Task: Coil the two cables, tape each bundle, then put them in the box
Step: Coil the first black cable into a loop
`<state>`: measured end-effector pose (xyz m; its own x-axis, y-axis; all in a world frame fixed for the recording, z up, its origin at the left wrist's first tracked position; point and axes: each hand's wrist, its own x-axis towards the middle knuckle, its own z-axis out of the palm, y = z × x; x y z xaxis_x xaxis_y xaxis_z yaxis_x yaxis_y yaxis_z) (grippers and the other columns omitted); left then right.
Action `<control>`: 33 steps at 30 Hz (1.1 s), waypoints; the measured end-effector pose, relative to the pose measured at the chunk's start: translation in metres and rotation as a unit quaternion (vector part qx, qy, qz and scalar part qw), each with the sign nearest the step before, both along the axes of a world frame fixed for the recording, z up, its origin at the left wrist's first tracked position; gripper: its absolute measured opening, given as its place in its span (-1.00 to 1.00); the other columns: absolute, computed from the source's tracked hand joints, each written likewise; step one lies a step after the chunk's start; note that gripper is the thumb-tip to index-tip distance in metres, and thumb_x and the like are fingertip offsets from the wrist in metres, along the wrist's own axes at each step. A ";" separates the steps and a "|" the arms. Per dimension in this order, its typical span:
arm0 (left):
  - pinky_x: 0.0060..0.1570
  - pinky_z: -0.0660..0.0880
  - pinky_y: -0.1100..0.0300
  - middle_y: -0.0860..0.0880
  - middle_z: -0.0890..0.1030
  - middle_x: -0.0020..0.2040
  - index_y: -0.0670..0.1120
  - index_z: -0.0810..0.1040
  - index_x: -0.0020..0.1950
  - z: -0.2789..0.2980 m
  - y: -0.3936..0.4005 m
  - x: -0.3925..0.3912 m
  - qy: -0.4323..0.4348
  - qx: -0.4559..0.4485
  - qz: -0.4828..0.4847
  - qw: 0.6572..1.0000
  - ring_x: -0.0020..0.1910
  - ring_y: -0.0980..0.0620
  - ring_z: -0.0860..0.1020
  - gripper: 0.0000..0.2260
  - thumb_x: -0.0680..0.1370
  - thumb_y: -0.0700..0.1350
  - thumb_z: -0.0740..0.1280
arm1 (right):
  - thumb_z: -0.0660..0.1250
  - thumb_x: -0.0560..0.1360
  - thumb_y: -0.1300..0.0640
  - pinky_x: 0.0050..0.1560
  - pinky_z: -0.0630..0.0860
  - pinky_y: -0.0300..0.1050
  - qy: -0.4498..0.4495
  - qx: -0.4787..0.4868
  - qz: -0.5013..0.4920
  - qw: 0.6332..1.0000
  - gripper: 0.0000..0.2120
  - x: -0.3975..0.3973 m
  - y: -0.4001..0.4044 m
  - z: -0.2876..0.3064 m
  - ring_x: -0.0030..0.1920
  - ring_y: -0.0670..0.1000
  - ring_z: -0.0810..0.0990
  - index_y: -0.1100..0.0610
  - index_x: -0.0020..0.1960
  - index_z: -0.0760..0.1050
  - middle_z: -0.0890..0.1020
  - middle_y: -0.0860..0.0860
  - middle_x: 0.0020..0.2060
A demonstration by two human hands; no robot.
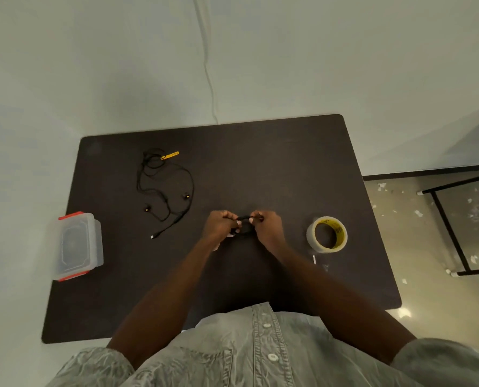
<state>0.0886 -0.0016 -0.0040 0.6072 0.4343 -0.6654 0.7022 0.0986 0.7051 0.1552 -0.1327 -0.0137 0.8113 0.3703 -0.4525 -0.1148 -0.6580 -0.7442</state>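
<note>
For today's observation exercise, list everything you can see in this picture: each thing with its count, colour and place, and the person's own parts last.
table: one, dark brown, centre of the view
box: one, clear plastic with red clips, lid on, table's left edge
earphone cable: one, black with a yellow strap, lying loose, far left of the table
tape roll: one, clear tape on a yellow core, flat, right of the hands
held cable: one, black, bunched between the two hands
metal frame: one, black, on the floor to the right
shirt: one, grey, bottom of the view
left hand: one, grips the held cable
right hand: one, pinches the held cable
</note>
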 end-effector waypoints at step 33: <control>-0.19 0.50 0.02 -0.21 0.63 -0.22 -0.21 0.57 -0.21 -0.016 -0.017 -0.021 -0.001 0.247 -0.069 0.967 -0.18 -0.20 0.57 -0.77 0.53 -0.06 0.36 | 0.23 0.55 0.26 0.15 0.41 0.00 -0.191 -0.074 0.061 0.977 -0.78 -0.015 -0.018 -0.001 0.09 0.15 0.52 0.24 0.11 0.60 0.60 0.15 0.06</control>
<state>0.0680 -0.0190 -0.0201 0.6838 0.6128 -0.3960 0.6825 -0.3452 0.6442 0.1406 -0.1510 -0.0143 0.8849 0.4288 -0.1818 0.2386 -0.7526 -0.6138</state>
